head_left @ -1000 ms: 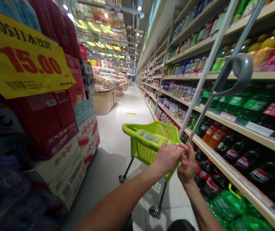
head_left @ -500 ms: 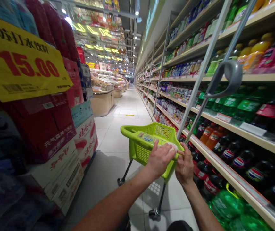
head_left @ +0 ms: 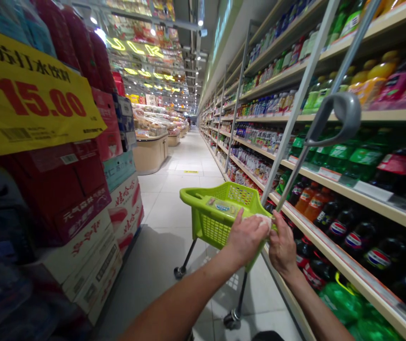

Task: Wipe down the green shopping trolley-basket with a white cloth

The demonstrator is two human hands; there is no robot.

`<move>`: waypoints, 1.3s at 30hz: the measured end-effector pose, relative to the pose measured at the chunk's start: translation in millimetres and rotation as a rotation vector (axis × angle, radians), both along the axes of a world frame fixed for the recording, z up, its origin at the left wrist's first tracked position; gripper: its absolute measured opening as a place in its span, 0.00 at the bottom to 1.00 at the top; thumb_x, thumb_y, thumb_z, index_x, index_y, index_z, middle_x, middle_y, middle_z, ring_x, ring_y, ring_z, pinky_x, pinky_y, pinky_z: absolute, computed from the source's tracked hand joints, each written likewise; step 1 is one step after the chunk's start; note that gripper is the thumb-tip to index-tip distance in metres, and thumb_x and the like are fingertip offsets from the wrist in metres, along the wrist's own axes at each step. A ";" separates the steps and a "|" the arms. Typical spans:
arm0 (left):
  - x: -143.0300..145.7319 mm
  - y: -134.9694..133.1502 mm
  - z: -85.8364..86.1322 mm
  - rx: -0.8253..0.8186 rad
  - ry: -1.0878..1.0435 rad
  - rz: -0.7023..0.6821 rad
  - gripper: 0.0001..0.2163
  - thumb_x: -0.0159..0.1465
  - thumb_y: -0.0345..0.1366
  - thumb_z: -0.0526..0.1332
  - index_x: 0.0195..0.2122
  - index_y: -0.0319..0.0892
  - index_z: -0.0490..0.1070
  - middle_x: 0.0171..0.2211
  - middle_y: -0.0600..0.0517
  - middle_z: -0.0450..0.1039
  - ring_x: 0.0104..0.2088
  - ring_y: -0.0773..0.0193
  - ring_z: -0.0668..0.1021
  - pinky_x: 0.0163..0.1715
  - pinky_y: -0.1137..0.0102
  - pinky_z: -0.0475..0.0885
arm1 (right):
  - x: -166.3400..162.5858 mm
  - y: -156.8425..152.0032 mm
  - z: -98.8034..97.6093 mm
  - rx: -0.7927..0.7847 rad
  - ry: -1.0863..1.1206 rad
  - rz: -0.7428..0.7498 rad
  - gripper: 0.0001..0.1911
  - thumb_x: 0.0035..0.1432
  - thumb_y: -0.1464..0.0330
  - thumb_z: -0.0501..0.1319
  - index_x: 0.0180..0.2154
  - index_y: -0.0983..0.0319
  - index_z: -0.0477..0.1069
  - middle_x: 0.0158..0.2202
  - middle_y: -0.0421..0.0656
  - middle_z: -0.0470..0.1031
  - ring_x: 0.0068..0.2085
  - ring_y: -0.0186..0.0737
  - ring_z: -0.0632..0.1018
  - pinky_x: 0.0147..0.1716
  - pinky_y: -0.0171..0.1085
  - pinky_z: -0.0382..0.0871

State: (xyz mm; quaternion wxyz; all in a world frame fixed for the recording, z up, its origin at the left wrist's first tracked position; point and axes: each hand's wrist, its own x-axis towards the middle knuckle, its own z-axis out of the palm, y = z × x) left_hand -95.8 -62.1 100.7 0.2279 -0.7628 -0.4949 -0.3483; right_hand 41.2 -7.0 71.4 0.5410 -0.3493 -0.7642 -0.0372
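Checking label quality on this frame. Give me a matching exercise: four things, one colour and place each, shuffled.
1 basket
2 price sign
3 cola bottles
4 handle

a grey, upper right
b yellow, upper left
c lime green, on wheels in the aisle
d dark, low shelf on the right

Pairs: 1-c, 2-b, 3-d, 4-a

Open floor [head_left: 167,203] down the middle of the aisle, left of the green trolley basket [head_left: 212,222]. Hemmed in on the right by drinks shelves [head_left: 352,183] just beside the basket. Walled on the left by stacked cartons [head_left: 89,227] under a jutting yellow price sign [head_left: 36,99]. Crossed above the basket's near rim by two slanting grey handle poles [head_left: 294,113]. Farther ahead, a display counter [head_left: 151,151] at the aisle's left.
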 end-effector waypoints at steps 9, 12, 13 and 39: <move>-24.9 1.0 4.0 0.008 -0.137 0.192 0.11 0.62 0.31 0.50 0.45 0.46 0.65 0.47 0.51 0.71 0.47 0.64 0.72 0.57 0.55 0.49 | -6.5 -3.4 19.6 -0.119 0.023 0.000 0.25 0.60 0.59 0.42 0.57 0.61 0.52 0.52 0.50 0.65 0.44 0.44 0.73 0.44 0.46 0.65; -7.0 5.3 -6.3 0.059 -0.018 0.085 0.11 0.63 0.34 0.49 0.45 0.46 0.66 0.47 0.52 0.71 0.49 0.66 0.70 0.58 0.58 0.48 | -20.8 -6.2 26.2 -0.083 0.018 -0.003 0.26 0.60 0.58 0.41 0.56 0.63 0.53 0.53 0.51 0.64 0.48 0.46 0.71 0.45 0.47 0.64; -7.5 6.1 -7.8 0.071 -0.012 0.073 0.11 0.63 0.35 0.49 0.45 0.46 0.66 0.47 0.52 0.71 0.49 0.66 0.70 0.58 0.58 0.46 | -23.3 -6.7 27.5 -0.080 0.017 -0.013 0.27 0.60 0.58 0.41 0.56 0.63 0.53 0.53 0.51 0.64 0.48 0.47 0.71 0.45 0.47 0.64; -64.4 0.5 -4.3 0.075 -0.077 0.177 0.14 0.62 0.30 0.49 0.47 0.47 0.64 0.50 0.50 0.69 0.50 0.64 0.70 0.58 0.54 0.46 | -50.9 -19.6 15.6 0.002 -0.195 -0.092 0.21 0.61 0.64 0.43 0.54 0.63 0.58 0.49 0.50 0.69 0.49 0.44 0.70 0.51 0.50 0.52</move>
